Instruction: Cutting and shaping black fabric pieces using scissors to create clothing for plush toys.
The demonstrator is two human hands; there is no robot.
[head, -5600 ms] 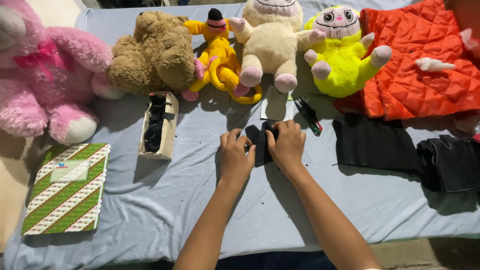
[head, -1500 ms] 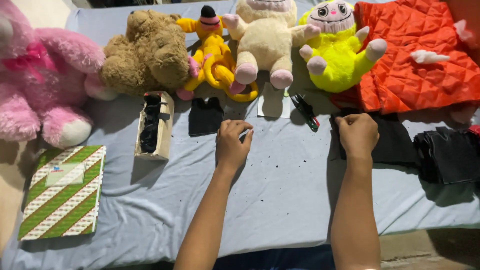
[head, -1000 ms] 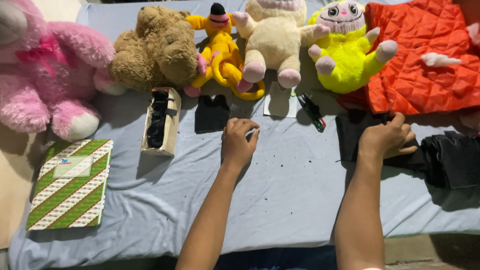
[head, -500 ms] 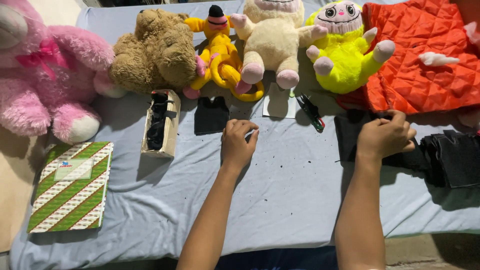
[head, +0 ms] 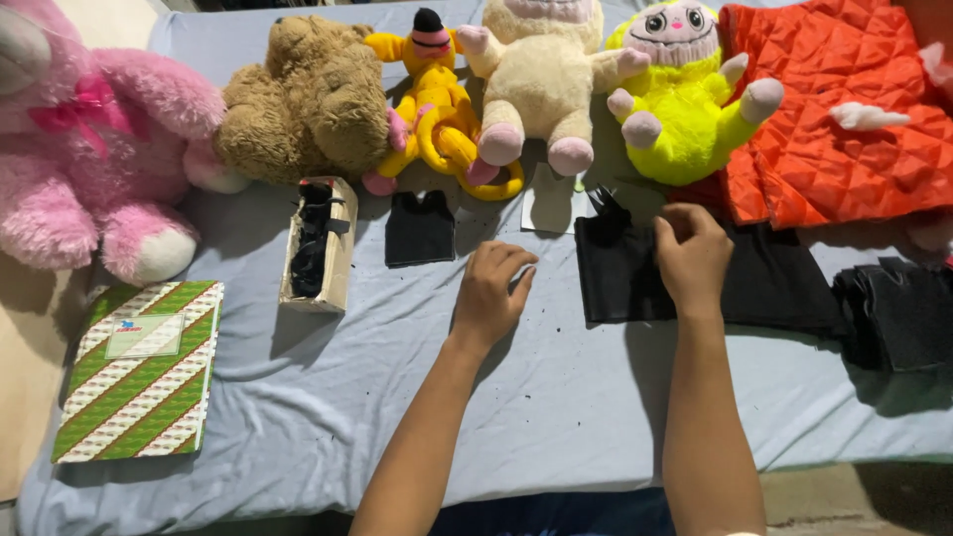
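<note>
Right hand (head: 692, 256) sits on the flat black fabric sheet (head: 625, 273), fingers curled and pinched on its top edge near a small black clip-like piece (head: 603, 202). Can't tell if fabric or clip is actually clamped between the fingertips. Left hand (head: 491, 293) rests on the blue-grey bedsheet (head: 417, 397), loosely curled, knuckles up, something small and pale under the fingers, can't identify it. Hands are apart, left one just beside the fabric sheet's left edge.

Small folded black cloth (head: 419, 227) lies flat just above-left of the left hand. Open cardboard box (head: 320, 246) further left, lying on the sheet, filled with black items stacked in a row; can't tell what kind. Green-and-white striped flat box (head: 139, 367) near the left edge, closed.

More dark fabric piled at far right (head: 898, 313), touching the flat sheet's right end. Orange quilted cloth (head: 824, 119) above it.

Back row of plush toys: pink bear (head: 89, 159), brown bear (head: 308, 99), yellow toy with black hat (head: 437, 99), cream toy (head: 541, 79), yellow-green toy (head: 685, 99).
</note>
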